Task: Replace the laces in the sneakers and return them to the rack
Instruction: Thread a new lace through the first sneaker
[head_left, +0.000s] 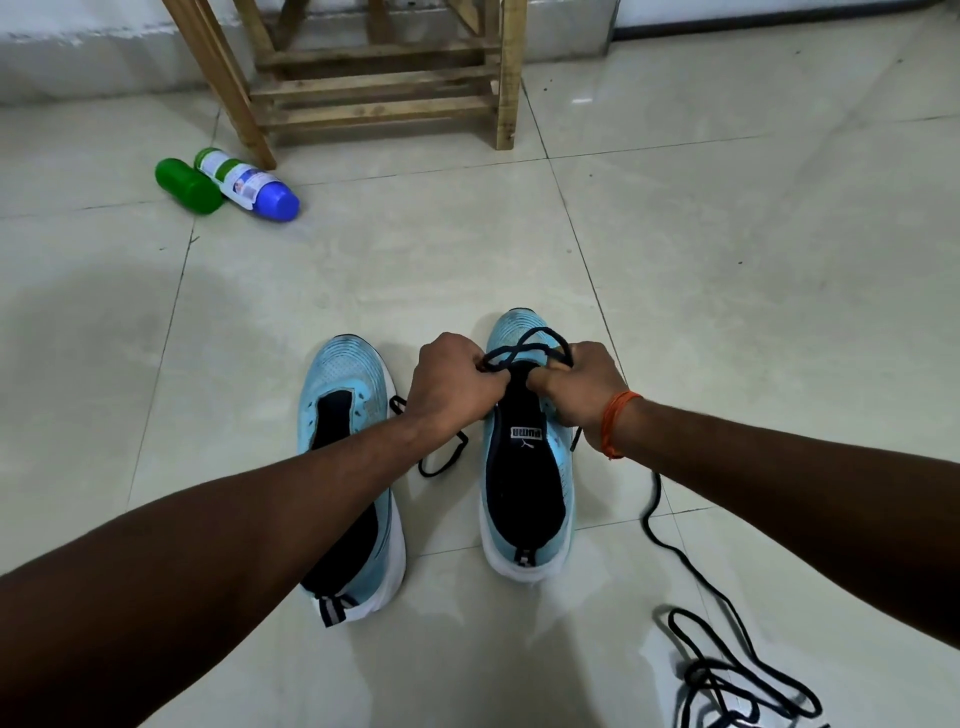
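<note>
1. Both hands are curled tight over the front of one shoe. A dark navy cord lace (524, 345) is pinched by the left hand (457, 382) and by the right hand (582, 387), and a loop is held up between them.
2. The lace is held at the front holes of the right light blue knit sneaker with a white sole (563, 457).
3. No lace is seen in the matching left sneaker (343, 384).
4. More dark cord (727, 670) is piled on the pale floor tiles (727, 260). Whether it is the same lace cannot be told.
5. The wooden slatted rack (384, 98) is stood well apart, ahead.
6. Lacing is judged as hardly started. Next, both ends should be pulled even and crossed up through the next holes.
</note>
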